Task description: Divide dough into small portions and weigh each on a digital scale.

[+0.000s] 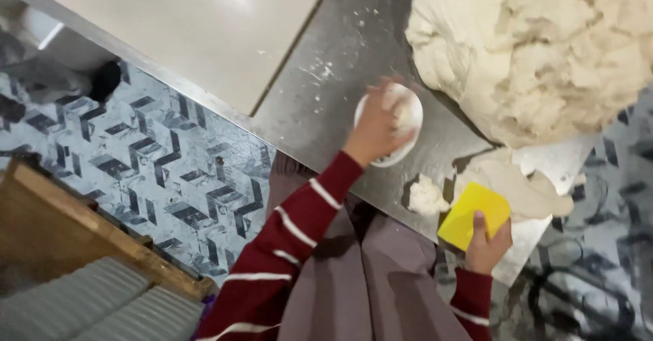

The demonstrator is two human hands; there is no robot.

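Observation:
My left hand [375,129] rests on a small lump of dough [407,112] that sits in a round white dish [396,154] on the steel table [326,96]. My right hand [488,247] grips a yellow square scraper [474,213] at the table's near edge, thumb on top. Just beyond the scraper lie a small cut piece of dough [426,196] and a flatter piece [520,188]. A very large mass of dough [544,48] fills the far right of the table.
A pale board or counter top [197,28] adjoins the steel table at the left. Patterned grey floor tiles [156,157] show below the table edge. A wooden frame with a grey ribbed cushion [88,300] stands at the bottom left.

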